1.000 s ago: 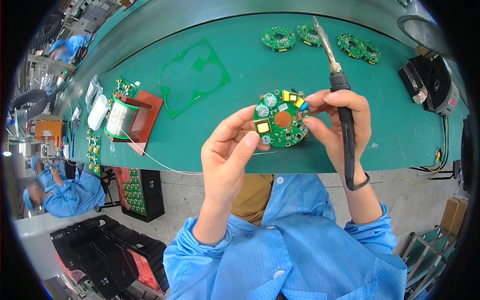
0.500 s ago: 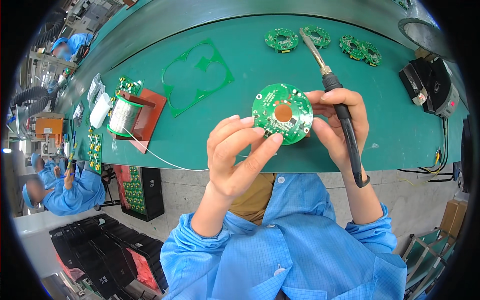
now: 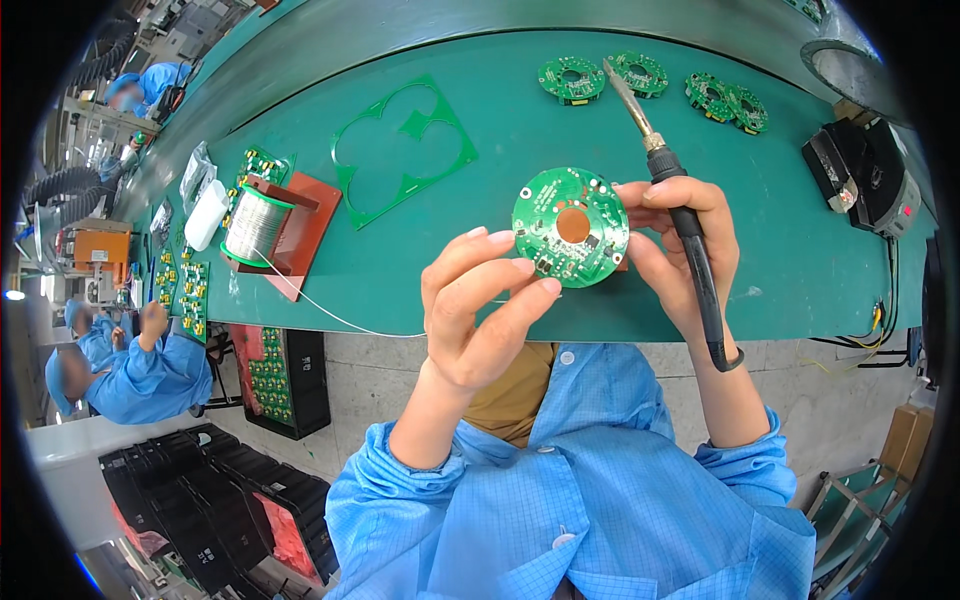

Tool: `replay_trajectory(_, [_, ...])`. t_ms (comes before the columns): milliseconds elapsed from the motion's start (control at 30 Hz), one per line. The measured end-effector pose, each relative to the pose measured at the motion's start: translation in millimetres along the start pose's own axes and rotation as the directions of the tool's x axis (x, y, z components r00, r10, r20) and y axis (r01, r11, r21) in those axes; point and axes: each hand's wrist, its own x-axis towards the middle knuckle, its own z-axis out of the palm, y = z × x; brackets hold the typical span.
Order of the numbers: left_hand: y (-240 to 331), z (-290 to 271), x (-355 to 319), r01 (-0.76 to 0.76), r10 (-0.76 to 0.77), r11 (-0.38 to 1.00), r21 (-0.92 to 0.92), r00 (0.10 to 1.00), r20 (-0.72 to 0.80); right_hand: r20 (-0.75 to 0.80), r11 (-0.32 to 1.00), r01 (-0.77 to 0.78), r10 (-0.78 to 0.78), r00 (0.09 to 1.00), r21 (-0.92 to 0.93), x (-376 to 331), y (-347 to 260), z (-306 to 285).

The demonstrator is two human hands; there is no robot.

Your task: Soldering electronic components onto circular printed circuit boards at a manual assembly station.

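My left hand (image 3: 482, 305) pinches the lower left rim of a round green circuit board (image 3: 547, 247), which is held up facing me. A copper-coloured disc shows in the board's centre, with small parts and white marks around it. My right hand (image 3: 690, 240) steadies the board's right edge with its fingertips. That same hand also grips a soldering iron (image 3: 690, 235) with a black handle, its metal tip pointing up and away from the board. Thin solder wire (image 3: 345, 326) runs from a spool (image 3: 257, 230) on a red-brown stand to my left hand.
Several round circuit boards (image 3: 571, 80) lie at the bench's far side. A cut-out green panel frame (image 3: 462, 158) lies left of centre. At right stands a black soldering station (image 3: 868, 180) near a metal duct (image 3: 850, 60). Co-workers in blue (image 3: 145, 380) sit at far left.
The view has shifted a little, so bench items sit slightly to the right. My grip on the board and iron looks the same. A co-worker at left has moved their hands.
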Motion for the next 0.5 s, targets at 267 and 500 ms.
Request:
replay_trajectory(267, [4.3,0.2,0.7,-0.025,0.025,1.000,-0.016,1.000,0.004,-0.017,0.994,0.005,-0.007,1.000,-0.109,0.4,-0.5,1.7])
replay_trajectory(500, [9.2,2.0,1.8,-0.045,0.045,0.999,-0.013,0.999,0.002,-0.028,0.965,0.041,-0.050,0.998,-0.259,0.7,-2.1,6.2])
